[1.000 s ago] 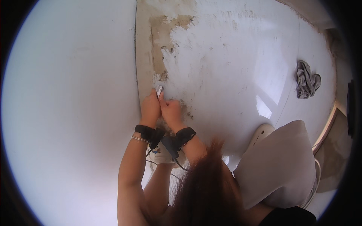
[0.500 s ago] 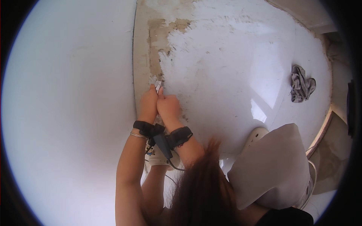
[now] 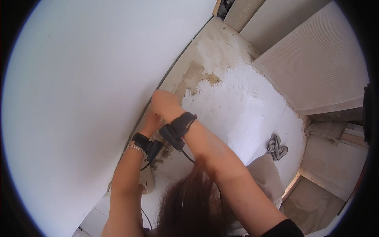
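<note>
Broadly, pale wall (image 3: 94, 59) fills left, white floor (image 3: 237, 114) spreads right. Dark seam (image 3: 173, 65) between them slants near left to far right. Brown patch (image 3: 193, 75) on floor lies just past right hand (image 3: 167, 103), to far right; long axis roughly follows seam. Right hand nearer patch; fingers look curled, but whether clamped on anything, cannot tell. Left hand (image 3: 151, 121) near and left of it, partly covered; grip hidden, contact between hands unclear. Crumpled grey cloth (image 3: 277, 148) well apart, right.
</note>
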A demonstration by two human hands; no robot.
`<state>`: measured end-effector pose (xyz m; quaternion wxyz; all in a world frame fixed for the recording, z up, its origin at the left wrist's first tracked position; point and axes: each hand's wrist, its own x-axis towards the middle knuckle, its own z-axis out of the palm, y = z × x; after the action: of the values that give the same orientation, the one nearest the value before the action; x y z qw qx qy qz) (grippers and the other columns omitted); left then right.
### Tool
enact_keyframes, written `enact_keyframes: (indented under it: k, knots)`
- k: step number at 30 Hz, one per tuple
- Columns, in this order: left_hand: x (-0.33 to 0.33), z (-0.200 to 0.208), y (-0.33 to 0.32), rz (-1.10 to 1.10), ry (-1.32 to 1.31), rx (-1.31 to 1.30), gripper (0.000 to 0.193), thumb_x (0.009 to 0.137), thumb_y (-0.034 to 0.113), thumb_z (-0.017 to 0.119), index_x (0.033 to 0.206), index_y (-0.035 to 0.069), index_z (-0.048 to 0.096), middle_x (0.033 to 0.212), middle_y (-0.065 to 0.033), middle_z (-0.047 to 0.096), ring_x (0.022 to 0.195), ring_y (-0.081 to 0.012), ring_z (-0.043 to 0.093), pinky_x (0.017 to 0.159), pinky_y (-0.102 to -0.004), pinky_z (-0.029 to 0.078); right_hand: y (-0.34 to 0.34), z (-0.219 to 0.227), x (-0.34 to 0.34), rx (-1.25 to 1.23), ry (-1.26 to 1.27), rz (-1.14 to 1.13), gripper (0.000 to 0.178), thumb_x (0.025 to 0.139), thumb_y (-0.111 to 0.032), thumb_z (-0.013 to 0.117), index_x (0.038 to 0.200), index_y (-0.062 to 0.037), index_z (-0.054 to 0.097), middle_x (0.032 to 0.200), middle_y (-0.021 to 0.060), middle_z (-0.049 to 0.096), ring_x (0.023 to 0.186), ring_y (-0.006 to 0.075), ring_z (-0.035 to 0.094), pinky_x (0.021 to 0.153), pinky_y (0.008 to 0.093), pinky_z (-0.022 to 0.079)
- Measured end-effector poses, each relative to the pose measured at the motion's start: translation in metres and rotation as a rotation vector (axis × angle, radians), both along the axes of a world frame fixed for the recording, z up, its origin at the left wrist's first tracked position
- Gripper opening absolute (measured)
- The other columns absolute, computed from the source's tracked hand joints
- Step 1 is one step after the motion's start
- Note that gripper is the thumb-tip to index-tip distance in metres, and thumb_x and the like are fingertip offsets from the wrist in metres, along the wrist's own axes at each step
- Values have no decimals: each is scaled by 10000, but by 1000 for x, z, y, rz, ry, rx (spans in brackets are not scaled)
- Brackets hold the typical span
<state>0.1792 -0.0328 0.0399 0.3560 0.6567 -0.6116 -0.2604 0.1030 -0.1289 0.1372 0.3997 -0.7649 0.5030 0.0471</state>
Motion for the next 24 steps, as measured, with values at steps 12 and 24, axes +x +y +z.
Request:
enact_keyframes:
  k: [12,24]
  knots:
    - [-31,22,7,374,763,837,353,828,341,370,880,-7,406,575,-54,441,381,-112,439,301,-228,356,-42,-68,-121,-3,145,554,290,748,-229,475,687,40,564,668,177,568,615,279,570,557,329,452]
    - [-87,-12,28,457,723,646,297,808,191,437,994,-34,385,683,-79,488,466,-111,480,343,-229,399,40,-119,-106,626,-445,-185,451,759,-360,505,619,64,561,515,94,544,447,151,541,450,245,441]
